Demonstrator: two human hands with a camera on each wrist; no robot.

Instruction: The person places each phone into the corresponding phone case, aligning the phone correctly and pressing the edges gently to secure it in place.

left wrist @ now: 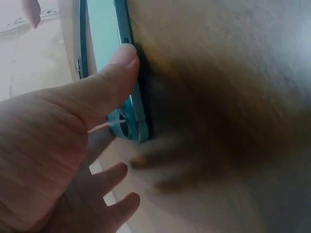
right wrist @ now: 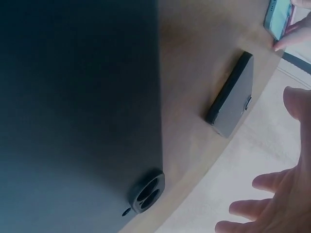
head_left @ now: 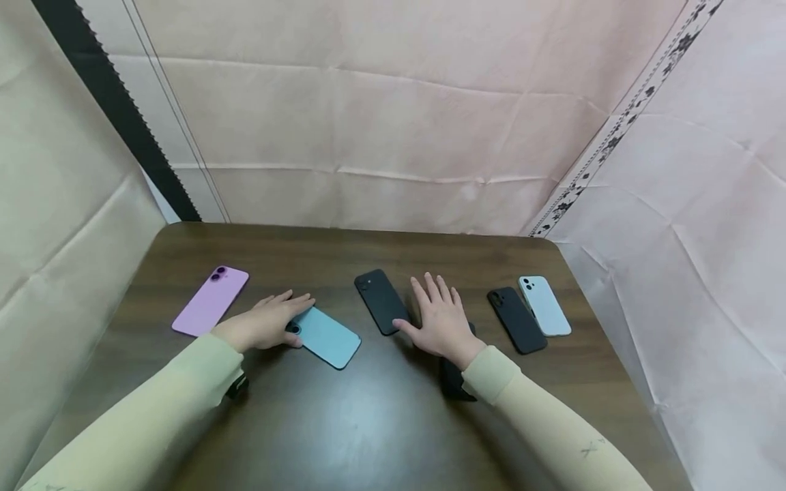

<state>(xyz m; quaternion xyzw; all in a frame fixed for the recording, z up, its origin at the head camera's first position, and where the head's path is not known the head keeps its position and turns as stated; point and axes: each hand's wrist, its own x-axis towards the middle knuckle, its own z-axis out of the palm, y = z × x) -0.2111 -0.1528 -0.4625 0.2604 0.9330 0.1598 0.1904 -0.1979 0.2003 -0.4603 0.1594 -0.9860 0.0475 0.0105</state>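
At the left, my left hand [head_left: 267,322] pinches the camera end of a teal phone [head_left: 331,339] by its edges. In the left wrist view the thumb [left wrist: 127,56] presses on one long edge, while the other fingers are partly hidden beyond the phone. My right hand [head_left: 439,320] is spread, with nothing held, above a black phone [head_left: 453,382] that it and the sleeve partly cover. That phone's dark back [right wrist: 77,107] fills much of the right wrist view. Just left of the right hand lies another black phone [head_left: 379,300], camera end away from me.
A purple phone [head_left: 211,300] lies on the left of the brown wooden table [head_left: 295,423]. To the right, a third black phone [head_left: 516,319] lies beside a light blue phone [head_left: 545,307]. Pale cloth [head_left: 368,123] hangs behind the table and at both sides.
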